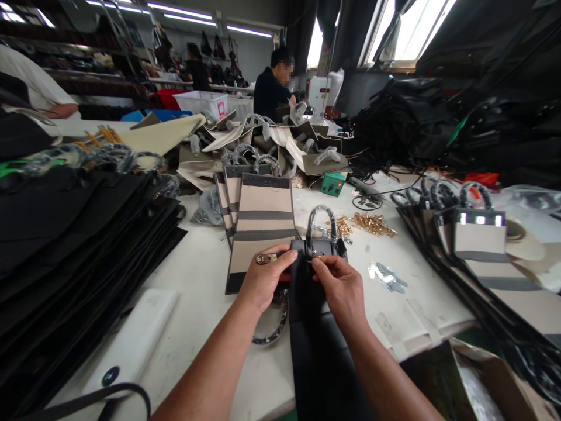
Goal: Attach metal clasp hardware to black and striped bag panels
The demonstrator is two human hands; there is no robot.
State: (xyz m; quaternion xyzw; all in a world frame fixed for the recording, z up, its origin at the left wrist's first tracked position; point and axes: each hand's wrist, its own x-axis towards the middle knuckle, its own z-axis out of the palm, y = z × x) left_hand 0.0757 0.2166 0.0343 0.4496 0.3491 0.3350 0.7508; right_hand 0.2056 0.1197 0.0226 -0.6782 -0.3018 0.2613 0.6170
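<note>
A black bag panel (307, 304) with a plastic-wrapped handle (322, 215) lies over the table's front edge. My left hand (265, 278) grips the panel's left edge, its thumb on top; a small metal fitting (266, 258) shows at its fingers. At the base of the handle, my right hand (342, 283) pinches a small gold-coloured metal piece (314, 257) against the panel. Behind my left hand lie beige and black panels (265, 196). Beneath that hand a second wrapped handle (272, 336) curves over the table.
Black panels (65, 234) are stacked at left, near a white device (135, 333). Gold parts (372, 223), metal plates (388, 276) and a green box (333, 183) lie ahead. More panels (480, 234) and a carton (486, 374) are at right. A person (269, 88) sits behind.
</note>
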